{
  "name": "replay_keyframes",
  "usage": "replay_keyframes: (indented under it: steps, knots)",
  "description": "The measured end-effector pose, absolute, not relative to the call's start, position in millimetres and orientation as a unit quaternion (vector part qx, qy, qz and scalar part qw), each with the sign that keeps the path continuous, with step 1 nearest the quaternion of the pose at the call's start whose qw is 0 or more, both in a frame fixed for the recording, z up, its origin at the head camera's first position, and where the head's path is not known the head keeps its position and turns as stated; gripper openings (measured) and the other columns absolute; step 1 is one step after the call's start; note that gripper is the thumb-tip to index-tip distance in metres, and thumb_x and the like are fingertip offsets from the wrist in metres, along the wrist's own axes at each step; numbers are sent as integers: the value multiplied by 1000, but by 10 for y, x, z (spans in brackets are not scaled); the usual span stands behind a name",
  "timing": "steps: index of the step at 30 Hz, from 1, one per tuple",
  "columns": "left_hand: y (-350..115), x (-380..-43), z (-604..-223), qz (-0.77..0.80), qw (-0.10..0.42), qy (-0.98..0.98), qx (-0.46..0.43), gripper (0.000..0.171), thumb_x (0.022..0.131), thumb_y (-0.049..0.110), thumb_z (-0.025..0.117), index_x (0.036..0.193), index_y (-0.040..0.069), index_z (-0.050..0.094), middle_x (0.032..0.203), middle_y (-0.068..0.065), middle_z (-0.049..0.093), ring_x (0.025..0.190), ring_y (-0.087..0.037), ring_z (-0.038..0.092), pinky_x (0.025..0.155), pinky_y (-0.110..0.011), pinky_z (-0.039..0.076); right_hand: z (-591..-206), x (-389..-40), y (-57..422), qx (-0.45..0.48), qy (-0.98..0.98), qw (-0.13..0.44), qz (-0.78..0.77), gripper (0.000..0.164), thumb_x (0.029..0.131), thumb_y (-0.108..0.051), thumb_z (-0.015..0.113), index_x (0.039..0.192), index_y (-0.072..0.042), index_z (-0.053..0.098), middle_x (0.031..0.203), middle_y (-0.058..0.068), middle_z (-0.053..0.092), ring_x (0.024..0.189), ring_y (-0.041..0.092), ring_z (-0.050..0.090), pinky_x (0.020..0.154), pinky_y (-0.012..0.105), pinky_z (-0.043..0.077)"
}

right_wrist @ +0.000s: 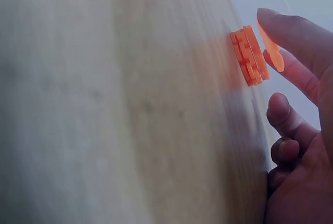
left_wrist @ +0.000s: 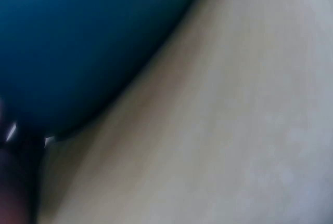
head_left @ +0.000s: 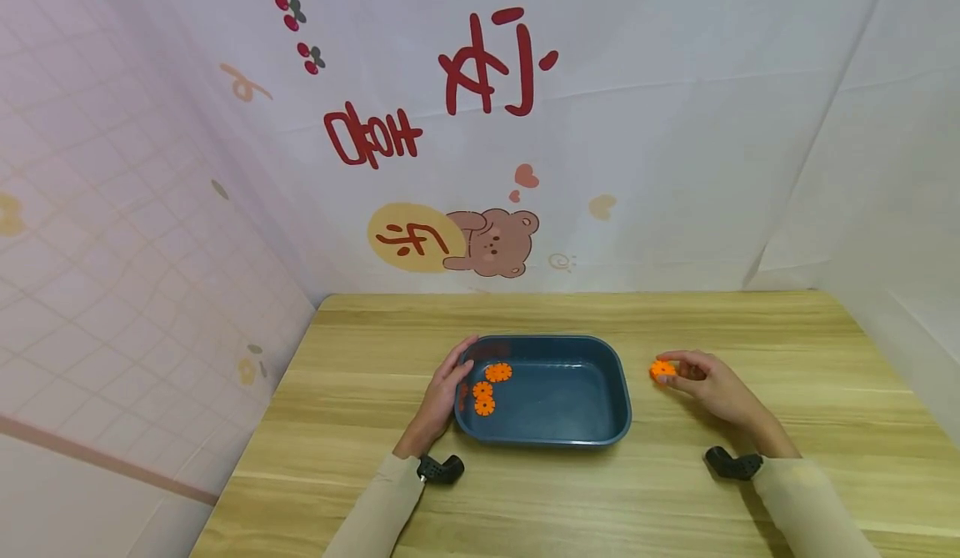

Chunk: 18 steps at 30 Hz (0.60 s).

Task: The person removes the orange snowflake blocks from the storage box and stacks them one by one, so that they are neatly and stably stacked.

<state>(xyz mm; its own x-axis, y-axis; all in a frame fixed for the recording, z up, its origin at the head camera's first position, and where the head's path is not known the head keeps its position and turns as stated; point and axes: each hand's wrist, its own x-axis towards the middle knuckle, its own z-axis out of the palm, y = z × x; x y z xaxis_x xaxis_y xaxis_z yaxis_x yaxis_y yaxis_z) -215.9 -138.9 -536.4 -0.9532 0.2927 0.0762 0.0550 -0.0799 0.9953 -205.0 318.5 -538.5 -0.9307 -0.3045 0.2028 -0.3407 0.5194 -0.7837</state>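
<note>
A dark blue tray (head_left: 564, 401) sits mid-table with three orange toothed discs (head_left: 485, 390) near its left end. My left hand (head_left: 454, 372) lies along the tray's left rim, its fingers straight and touching it. The left wrist view is a blur of the tray's blue wall (left_wrist: 78, 42) against the wood. Right of the tray, my right hand (head_left: 670, 372) pinches an orange disc (head_left: 662, 369) down at the tabletop. In the right wrist view, the stacked orange discs (right_wrist: 250, 56) stand on the wood under my fingertips (right_wrist: 291, 29).
The wooden table (head_left: 570, 491) is boxed in by a white cloth backdrop with a bear sticker (head_left: 491, 243) behind, a tiled sheet on the left and white cloth on the right. Black wrist cameras (head_left: 441, 468) sit at both cuffs.
</note>
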Motion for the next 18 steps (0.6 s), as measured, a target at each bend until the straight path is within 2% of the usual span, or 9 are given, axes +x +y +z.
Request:
replay_keyframes:
  steps: [4,8,14,18]
  knots:
    - [-1388,-2159,-5368,727,80,669,136,52,107,23,41,155,5,31,162,-11,27,144,-28,31,115,-38,29,-5385,-2055,3179,189,-872,21,451,34,88,-6,73,121,-2,67,84,2,56,72,11,46,61,24,38]
    - [-1389,-2161,-5371,727,82,668,136,52,107,24,42,155,7,32,162,-10,28,144,-26,30,116,-40,27,-5414,-2062,3180,187,-877,19,442,35,88,-4,72,123,-2,66,86,2,57,73,10,45,61,24,38]
    - [-1393,-2170,-5381,723,82,673,135,51,107,23,41,155,8,33,161,-8,29,144,-24,31,114,-33,30,-5459,-2083,3178,186,-879,18,438,34,89,0,70,123,0,65,86,5,55,74,12,45,61,24,38]
    - [-1396,-2180,-5391,727,81,668,139,52,107,26,42,155,7,33,162,-11,27,144,-23,30,117,-38,26,-5438,-2093,3167,192,-878,21,437,33,89,-1,70,122,0,66,83,3,53,72,12,45,60,25,37]
